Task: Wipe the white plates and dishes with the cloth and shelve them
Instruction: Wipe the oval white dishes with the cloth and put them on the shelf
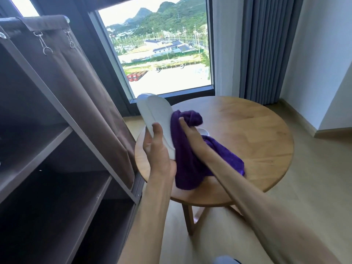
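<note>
Shelves (47, 141) of dark fabric and grey frame fill the left side, beside a round wooden table (247, 134) under the window (158, 44). Over the table's near left edge, the left hand (156, 149) holds a white plate (154, 113) tilted on edge, thumb across its face. The right hand (190, 130) grips a purple cloth (188, 159) bunched against the plate. A small white dish (204, 132) sits on the table, mostly hidden behind that hand.
</note>
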Tool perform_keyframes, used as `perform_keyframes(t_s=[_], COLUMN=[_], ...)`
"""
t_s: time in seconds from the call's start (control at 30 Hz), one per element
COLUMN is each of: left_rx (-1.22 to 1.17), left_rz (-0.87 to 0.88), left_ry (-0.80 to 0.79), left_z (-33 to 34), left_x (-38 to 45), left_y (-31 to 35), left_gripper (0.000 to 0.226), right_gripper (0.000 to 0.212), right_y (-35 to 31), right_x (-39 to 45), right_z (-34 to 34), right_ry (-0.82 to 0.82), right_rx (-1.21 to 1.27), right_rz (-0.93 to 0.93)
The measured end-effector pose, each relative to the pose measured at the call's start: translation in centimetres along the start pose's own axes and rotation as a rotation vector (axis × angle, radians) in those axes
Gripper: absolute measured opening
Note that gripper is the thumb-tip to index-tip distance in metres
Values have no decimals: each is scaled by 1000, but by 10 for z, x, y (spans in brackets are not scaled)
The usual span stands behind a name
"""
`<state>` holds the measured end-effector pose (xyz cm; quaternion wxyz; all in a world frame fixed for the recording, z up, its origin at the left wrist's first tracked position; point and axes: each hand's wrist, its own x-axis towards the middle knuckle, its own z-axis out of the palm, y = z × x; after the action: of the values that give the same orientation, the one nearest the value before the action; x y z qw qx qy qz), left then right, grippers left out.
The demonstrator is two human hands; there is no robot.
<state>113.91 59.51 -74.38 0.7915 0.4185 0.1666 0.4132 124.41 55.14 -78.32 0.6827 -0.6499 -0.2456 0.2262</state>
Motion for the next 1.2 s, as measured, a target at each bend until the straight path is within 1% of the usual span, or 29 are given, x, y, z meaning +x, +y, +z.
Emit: perform_keyframes(t_s=[0.03, 0.07, 0.13, 0.2, 0.27, 0.3, 0.33, 0.37, 0.43, 0.47, 0.5, 0.53, 0.6, 0.63, 0.7, 0.77, 0.8, 0.83, 0.9, 0.93, 1.0, 1.07, 1.1, 1.2], left_rx=[40, 75, 81, 67, 105, 123, 124, 97, 53, 46, 28, -4, 22, 88, 297, 593, 718, 794, 820, 808, 771, 728, 696, 574], left_rz=[15, 26, 39, 16, 10, 16, 18, 18, -6, -46, -114, -218, -376, -411, -441, -436, -437, -450, -430, -385, -282, -208, -182, -124], left_ry=[24, 51, 57, -3, -110, -139, -133, -100, -61, -98, -181, -284, -466, -545, -668, -765, -806, -826, -796, -757, -661, -568, -516, -292], left_z=[3, 8, 12, 14, 15, 15, 15, 14, 1, -8, -21, -32, -54, -62, -65, -55, -49, -46, -47, -49, -50, -50, -48, -42], left_x=[3, 4, 8, 8, 7, 8, 11, 17, 37, 46, 54, 60, 70, 75, 83, 84, 83, 82, 81, 80, 76, 69, 65, 51], left_y=[0, 0, -1, -1, -2, 0, 6, 14, 31, 38, 45, 52, 65, 71, 77, 79, 79, 77, 74, 72, 63, 51, 45, 27], left_gripper=[18, 15, 16, 17, 20, 23, 28, 34, 50, 59, 65, 71, 80, 80, 78, 79, 74, 70, 70, 66, 47, 41, 40, 31], right_gripper=[50, 46, 37, 35, 34, 33, 31, 29, 35, 38, 39, 37, 22, 18, 21, 33, 36, 35, 31, 29, 32, 35, 36, 37], right_y=[5, 8, 10, 4, -7, -13, -19, -24, -33, -37, -42, -48, -59, -64, -67, -67, -66, -65, -64, -64, -61, -54, -48, -26], right_x=[-7, -13, -23, -24, -16, -11, -6, -2, 4, 3, 3, 3, 1, -1, -2, -3, -3, -2, 1, 3, 9, 15, 17, 17], right_z=[6, 12, 22, 24, 15, 7, -4, -14, -34, -42, -48, -55, -65, -68, -69, -63, -59, -55, -50, -47, -46, -44, -43, -32], right_ry=[25, 46, 97, 226, 379, 411, 395, 339, 186, 107, 41, -13, -137, -203, -307, -340, -344, -333, -261, -217, -144, -66, 6, 270], right_rx=[36, 74, 102, 155, 291, 343, 343, 293, 150, 109, 94, 78, 13, -25, -92, -185, -243, -290, -342, -363, -388, -370, -331, -158], right_rz=[42, 60, -10, -85, -61, -37, -31, -46, -137, -178, -199, -215, -238, -234, -190, -147, -140, -144, -164, -168, -184, -192, -179, -76])
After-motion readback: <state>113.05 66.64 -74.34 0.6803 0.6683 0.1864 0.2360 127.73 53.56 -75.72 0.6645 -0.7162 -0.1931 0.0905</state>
